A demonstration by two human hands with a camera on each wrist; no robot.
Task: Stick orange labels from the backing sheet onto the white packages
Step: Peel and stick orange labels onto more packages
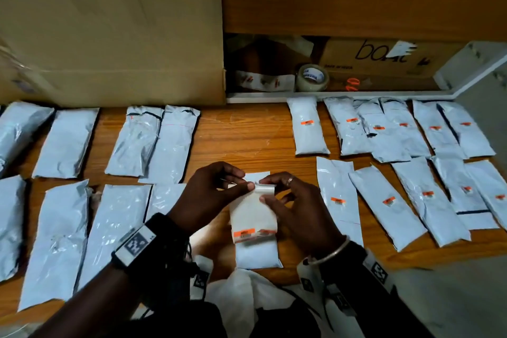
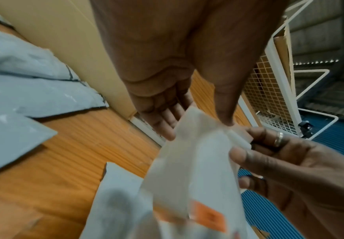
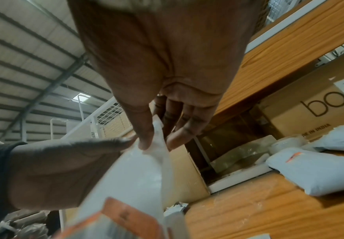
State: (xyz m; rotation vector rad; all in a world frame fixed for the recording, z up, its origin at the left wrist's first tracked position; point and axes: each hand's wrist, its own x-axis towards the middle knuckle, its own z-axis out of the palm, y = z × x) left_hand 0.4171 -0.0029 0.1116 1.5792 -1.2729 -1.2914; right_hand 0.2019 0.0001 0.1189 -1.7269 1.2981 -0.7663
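Both hands hold the translucent backing sheet [image 1: 251, 218] above a white package [image 1: 258, 254] at the table's front middle. My left hand [image 1: 216, 191] pinches the sheet's top edge between thumb and fingers. My right hand [image 1: 285, 200] pinches the curled top right corner of the same sheet [image 2: 199, 155]. Orange labels [image 1: 244, 233] remain on the sheet's lower end, also seen as an orange label [image 2: 208, 215] in the left wrist view and an orange label [image 3: 123, 215] in the right wrist view. Packages on the right carry orange labels [image 1: 338, 201]; those on the left [image 1: 63, 239] are bare.
A large flattened cardboard box [image 1: 109, 35] stands at the back left. A roll of clear tape [image 1: 312, 78] and a brown carton [image 1: 384, 59] sit in the shelf opening behind the wooden table [image 1: 241, 134]. White cloth [image 1: 241, 299] lies at the front edge.
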